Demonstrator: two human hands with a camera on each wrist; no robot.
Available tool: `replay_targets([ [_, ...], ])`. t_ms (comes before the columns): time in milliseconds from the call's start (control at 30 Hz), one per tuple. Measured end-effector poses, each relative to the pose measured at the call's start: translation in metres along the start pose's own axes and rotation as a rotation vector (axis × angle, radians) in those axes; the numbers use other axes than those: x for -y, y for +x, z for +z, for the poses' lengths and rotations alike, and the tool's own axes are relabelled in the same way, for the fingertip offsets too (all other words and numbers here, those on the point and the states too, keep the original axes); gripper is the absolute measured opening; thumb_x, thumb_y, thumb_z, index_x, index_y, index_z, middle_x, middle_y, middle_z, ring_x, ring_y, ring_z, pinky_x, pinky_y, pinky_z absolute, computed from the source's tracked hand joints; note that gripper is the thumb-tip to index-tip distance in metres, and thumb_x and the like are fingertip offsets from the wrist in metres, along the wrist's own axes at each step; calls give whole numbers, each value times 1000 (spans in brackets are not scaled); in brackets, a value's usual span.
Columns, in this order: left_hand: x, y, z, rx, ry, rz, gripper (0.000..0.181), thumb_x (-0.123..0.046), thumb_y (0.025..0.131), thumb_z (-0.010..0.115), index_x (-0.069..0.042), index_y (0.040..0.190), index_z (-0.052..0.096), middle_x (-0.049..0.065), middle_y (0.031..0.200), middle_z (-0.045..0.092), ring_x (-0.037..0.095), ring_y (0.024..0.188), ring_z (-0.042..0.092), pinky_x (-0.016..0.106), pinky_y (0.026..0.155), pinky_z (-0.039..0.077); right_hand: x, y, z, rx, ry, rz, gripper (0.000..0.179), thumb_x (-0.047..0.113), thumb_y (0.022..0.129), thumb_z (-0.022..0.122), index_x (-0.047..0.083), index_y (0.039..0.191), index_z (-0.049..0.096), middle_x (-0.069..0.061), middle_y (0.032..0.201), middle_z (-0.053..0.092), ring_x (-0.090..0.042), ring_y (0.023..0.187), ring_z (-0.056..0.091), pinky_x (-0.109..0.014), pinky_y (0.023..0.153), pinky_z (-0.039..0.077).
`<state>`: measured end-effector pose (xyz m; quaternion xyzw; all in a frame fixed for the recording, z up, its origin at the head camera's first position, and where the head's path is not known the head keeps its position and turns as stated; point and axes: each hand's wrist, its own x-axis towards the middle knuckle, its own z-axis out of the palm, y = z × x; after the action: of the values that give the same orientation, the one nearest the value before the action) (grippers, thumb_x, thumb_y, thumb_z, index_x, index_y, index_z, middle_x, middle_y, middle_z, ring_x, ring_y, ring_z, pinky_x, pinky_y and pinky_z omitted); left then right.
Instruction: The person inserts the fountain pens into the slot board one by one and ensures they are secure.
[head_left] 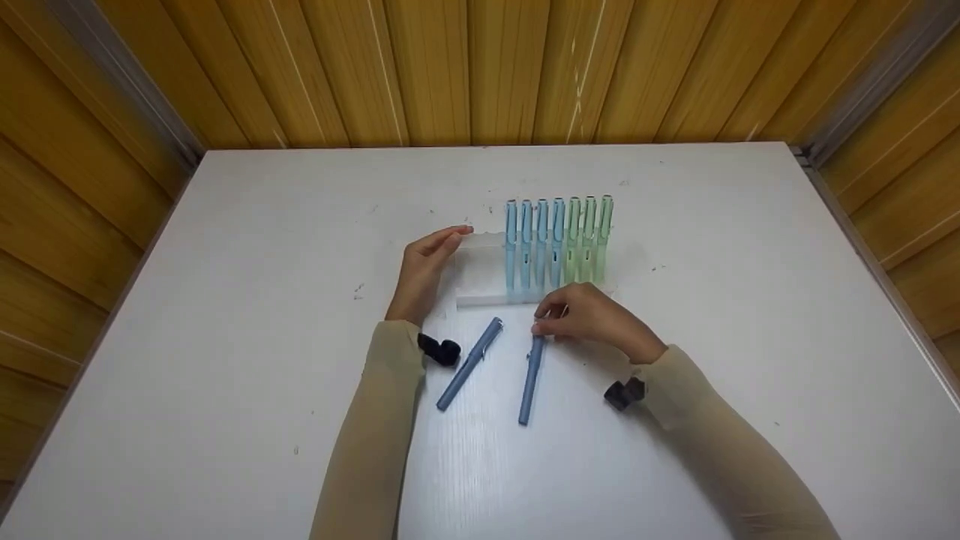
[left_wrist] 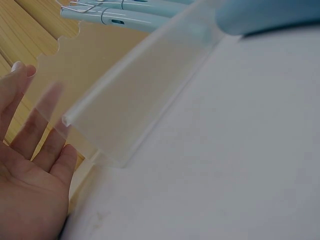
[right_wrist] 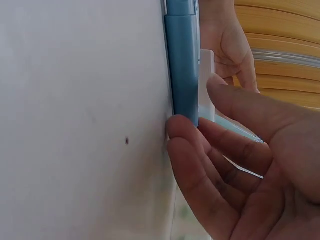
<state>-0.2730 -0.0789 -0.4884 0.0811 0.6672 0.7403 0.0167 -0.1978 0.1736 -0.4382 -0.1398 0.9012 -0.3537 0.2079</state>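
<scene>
A clear pen stand point(head_left: 480, 274) carries several light blue pens point(head_left: 541, 240) and three pale green pens point(head_left: 589, 240) on its right part. My left hand point(head_left: 424, 274) holds the stand's upper left corner between thumb and index finger; other fingers show through the clear panel point(left_wrist: 107, 60). Two capped blue-grey pens lie in front. The left one point(head_left: 469, 365) slants between my forearms. At the far end of the right pen point(head_left: 531, 382), my right hand point(head_left: 592, 319) has its fingertips touching it. In the right wrist view, the thumb point(right_wrist: 240, 97) stands apart from that pen point(right_wrist: 183, 70).
A white table point(head_left: 225, 300) bears all of this, with small dark marks on its surface. Wood-patterned panels point(head_left: 502, 75) rise behind its back edge and on both sides. A small black camera point(head_left: 441, 350) sits on the left wrist, another point(head_left: 625, 393) on the right.
</scene>
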Motion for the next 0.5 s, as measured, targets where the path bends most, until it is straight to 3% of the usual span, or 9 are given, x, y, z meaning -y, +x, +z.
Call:
replay_targets([
  [500, -1, 0, 1, -5, 21, 2, 32, -37, 91, 64, -15, 115, 71, -1, 124, 67, 12, 128, 52, 34, 113, 35, 12, 8, 9, 10, -33, 25, 31, 27, 75, 83, 9, 97, 73, -2, 78, 63, -14, 71, 54, -24, 60, 45],
])
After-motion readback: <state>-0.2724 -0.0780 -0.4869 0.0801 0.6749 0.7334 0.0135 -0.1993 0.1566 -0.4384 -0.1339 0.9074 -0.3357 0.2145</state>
